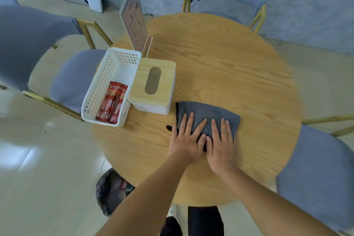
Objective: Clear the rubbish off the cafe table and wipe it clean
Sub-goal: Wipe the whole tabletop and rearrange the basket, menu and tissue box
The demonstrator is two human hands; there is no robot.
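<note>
One head-worn wide-angle camera looks steeply down from close above. The round table (220,59) fills its middle.

I am looking down at a round wooden table (220,59). A white perforated basket (113,74) is sitting at its left edge, holding red coffee sachets (112,104). Touching the basket's right side, a tissue box (155,84) with a wooden lid is standing. Behind both, near the far-left edge, a menu stand (135,27) is standing upright. A grey cloth (206,115) is lying flat toward the near edge, just right of the tissue box.
</note>
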